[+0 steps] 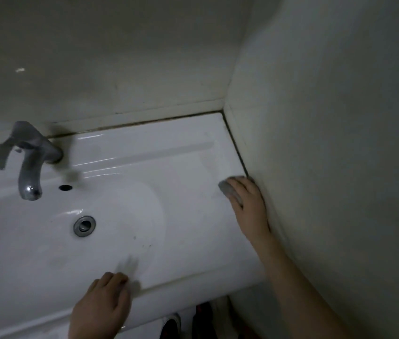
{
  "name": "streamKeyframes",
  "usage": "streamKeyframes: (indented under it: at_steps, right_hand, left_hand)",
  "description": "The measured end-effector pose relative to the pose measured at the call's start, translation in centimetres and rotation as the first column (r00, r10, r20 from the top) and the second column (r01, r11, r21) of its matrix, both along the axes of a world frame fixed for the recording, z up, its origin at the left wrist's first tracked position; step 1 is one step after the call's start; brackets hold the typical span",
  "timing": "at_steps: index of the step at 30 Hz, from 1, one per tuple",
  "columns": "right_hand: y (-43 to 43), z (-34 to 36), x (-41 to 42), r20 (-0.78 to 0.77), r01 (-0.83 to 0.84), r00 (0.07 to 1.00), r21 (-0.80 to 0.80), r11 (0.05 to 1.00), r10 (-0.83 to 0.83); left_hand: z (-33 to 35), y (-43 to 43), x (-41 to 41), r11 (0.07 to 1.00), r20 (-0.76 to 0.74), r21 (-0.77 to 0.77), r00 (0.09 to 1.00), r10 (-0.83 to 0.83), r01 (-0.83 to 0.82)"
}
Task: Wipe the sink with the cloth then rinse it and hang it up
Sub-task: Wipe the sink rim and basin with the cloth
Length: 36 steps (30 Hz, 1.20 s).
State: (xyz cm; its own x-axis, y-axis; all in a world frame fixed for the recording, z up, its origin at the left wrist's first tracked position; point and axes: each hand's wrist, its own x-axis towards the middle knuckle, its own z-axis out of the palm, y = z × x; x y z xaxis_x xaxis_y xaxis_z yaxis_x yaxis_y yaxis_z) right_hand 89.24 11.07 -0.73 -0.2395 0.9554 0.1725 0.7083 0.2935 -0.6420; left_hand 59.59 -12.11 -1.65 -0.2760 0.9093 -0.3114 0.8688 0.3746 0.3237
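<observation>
Right hand (250, 204) flat on cloth (225, 187)

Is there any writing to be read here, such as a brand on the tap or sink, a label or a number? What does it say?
None can be read.
The tap is bare metal with no legible brand.
The sink, the grey cloth under the right hand and the walls show no words, numbers or signs.
The picture is dim and blurred, so any fine marking would not show.
</observation>
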Motion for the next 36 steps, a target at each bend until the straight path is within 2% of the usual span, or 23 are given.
streamKeyframes:
  at_steps: [3,5,9,14,16,20,26,28,33,36]
  right_hand:
    - [5.9,0.7,-2.3,-0.016,-0.011,1.0,-0.045,0.999,0.01]
    - [6.9,1.0,-2.5,-0.029,-0.016,0.999,-0.06,0.998,0.014]
    - [0.7,1.4,0.1,-0.089,-0.028,0.996,-0.054,0.998,0.023]
    - [-14.6,1.1,4.3,-0.059,0.2,0.976,-0.142,0.969,-0.21]
    - [-18.1,1.1,4.9,-0.041,0.264,0.961,-0.152,0.953,-0.273]
    - [-16.7,0.0,3.9,0.065,0.297,0.954,-0.058,0.953,-0.293]
    - [-8.4,-0.5,2.8,0.195,0.098,0.975,0.052,0.994,-0.107]
    - [-9.7,-0.7,3.1,0.185,0.117,0.975,0.043,0.992,-0.123]
    - [-19.5,-0.8,0.4,0.069,0.349,0.935,0.014,0.937,-0.349]
    - [-22.6,-1.0,-5.8,0.062,0.314,0.948,0.0,0.95,-0.313]
  left_hand:
    - [-0.2,-0.3,0.2,1.0,-0.021,-0.001,1.0,0.0,0.0]
    - [-0.3,-0.5,0.2,1.0,-0.03,0.007,1.0,0.005,-0.005]
    - [-0.1,-0.6,0.4,1.0,-0.026,0.008,1.0,0.016,-0.016]
    - [0.2,-0.5,0.5,1.0,-0.021,-0.022,1.0,0.017,-0.017]
    - [0.4,-0.5,0.5,0.999,-0.015,-0.034,1.0,0.019,-0.02]
    - [0.7,-0.5,0.6,0.999,-0.013,-0.03,1.0,0.019,-0.02]
    - [0.6,-0.5,0.7,1.0,-0.016,-0.01,1.0,0.002,-0.003]
    - [0.5,-0.6,0.7,1.0,-0.012,0.007,1.0,0.009,-0.009]
    - [0.4,-0.5,0.7,1.0,-0.009,0.009,1.0,-0.008,0.008]
    - [0.3,-0.6,0.8,1.0,0.001,0.025,1.0,-0.009,0.009]
